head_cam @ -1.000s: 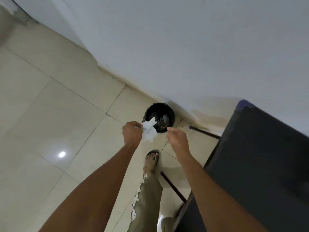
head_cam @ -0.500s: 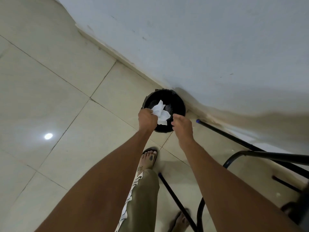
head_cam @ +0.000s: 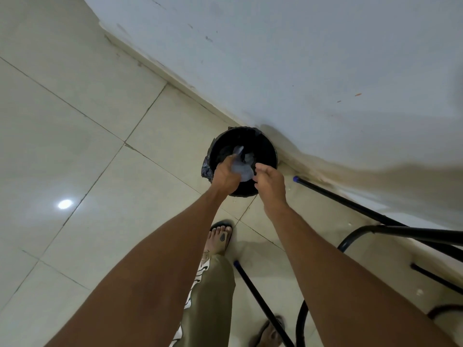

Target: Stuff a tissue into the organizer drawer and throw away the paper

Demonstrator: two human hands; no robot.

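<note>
A round black bin with a dark liner stands on the tiled floor against the wall. Both my hands are over its opening. My left hand is closed, and a crumpled white paper sticks out from its fingers; the paper is blurred and hangs inside the bin's mouth. My right hand is just right of the paper, fingers loosely curled and apart, holding nothing. The organizer drawer is out of sight.
Black metal furniture legs slant across the floor to the right of the bin, with another leg near my feet. My sandalled foot stands just short of the bin. A pale wall runs behind it.
My view has tilted down and closer to the bin. Both hands have moved forward over its opening, and the paper has dropped lower into the mouth.
</note>
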